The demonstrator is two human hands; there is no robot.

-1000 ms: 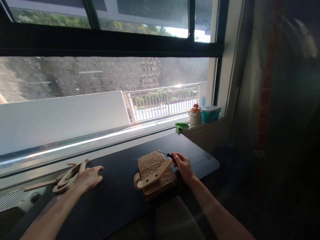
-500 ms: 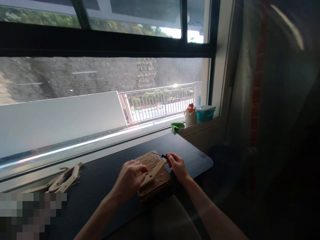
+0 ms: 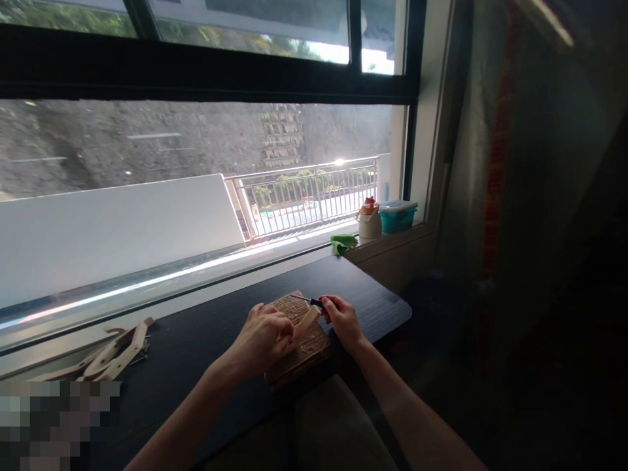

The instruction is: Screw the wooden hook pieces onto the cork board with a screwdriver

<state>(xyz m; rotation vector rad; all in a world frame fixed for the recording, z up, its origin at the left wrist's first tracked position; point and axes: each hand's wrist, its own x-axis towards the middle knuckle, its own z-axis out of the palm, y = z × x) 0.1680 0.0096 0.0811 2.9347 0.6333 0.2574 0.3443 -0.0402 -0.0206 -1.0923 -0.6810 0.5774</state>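
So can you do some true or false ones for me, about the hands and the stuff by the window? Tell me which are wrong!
1. The right hand holds a screwdriver. True.
2. The left hand is on the pile of wooden parts. False: it is at the brown ridged block, by a light wooden piece.
3. The bottle has an orange-red top. True.
4. The box next to the bottle is bright yellow. False: it is blue-green with a pale lid.
5. A green cloth lies near the bottle. True.
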